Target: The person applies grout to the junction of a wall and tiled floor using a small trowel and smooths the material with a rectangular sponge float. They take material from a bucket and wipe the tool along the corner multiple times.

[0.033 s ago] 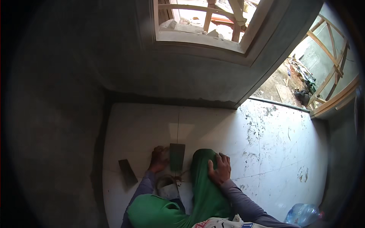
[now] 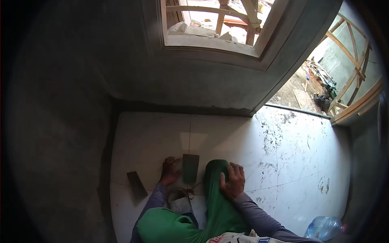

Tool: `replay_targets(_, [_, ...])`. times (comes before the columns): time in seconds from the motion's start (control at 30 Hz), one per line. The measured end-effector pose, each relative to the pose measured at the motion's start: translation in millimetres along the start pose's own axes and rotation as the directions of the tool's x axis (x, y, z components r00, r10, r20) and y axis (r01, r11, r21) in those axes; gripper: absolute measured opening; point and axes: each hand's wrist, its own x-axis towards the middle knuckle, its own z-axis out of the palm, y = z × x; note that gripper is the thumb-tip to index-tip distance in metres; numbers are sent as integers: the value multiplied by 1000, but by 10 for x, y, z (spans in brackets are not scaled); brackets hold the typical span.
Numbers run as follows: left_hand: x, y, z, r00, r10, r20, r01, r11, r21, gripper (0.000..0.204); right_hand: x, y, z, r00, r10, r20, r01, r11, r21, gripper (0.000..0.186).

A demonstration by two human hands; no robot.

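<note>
My left hand (image 2: 170, 171) rests low at the white tiled floor (image 2: 150, 133), just left of a dark rectangular piece (image 2: 190, 169), fingers loosely curved and apart, with nothing visible in them. A second dark piece (image 2: 137, 184) lies tilted farther left. A grey container (image 2: 178, 202) sits between my green-clad legs, partly hidden, with something small and reddish-brown at its rim that I cannot make out. My right hand (image 2: 232, 182) lies open on my right knee (image 2: 214, 170), fingers over the fabric.
Grey walls (image 2: 65, 121) border the floor on left and front, with a framed window (image 2: 210, 42) above. At right, a doorway with a threshold (image 2: 296, 109) shows rubble and timber bracing (image 2: 344, 52) outside. A plastic bottle (image 2: 324, 227) lies at lower right. Dark smudges mark the right-hand tiles.
</note>
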Motion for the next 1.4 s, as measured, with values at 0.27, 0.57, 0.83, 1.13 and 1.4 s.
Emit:
replay_targets(0.27, [59, -353, 149, 971, 234, -42, -209, 926, 315, 52, 183, -518, 1354, 966, -196, 167, 216, 970, -112, 91])
replay_targets(0.57, [-124, -206, 118, 985, 161, -56, -146, 967, 207, 44, 266, -467, 1753, 968, -15, 250, 46, 991, -122, 114])
replay_targets(0.83, [-263, 575, -104, 967, -238, 89, 230, 669, -707, 41, 378, -399, 1565, 947, 71, 312, -112, 987, 114, 123])
replay_targets(1.13, [-233, 640, -595, 967, -210, 144, 216, 374, -902, 41, 395, -977, 1068, 928, -243, 283, -10, 741, 672, 108])
replay_targets(1.4, [49, 1383, -1962, 977, -198, -85, -27, 279, -960, 26, 403, -509, 214, 993, -120, -5, 115, 947, 299, 94])
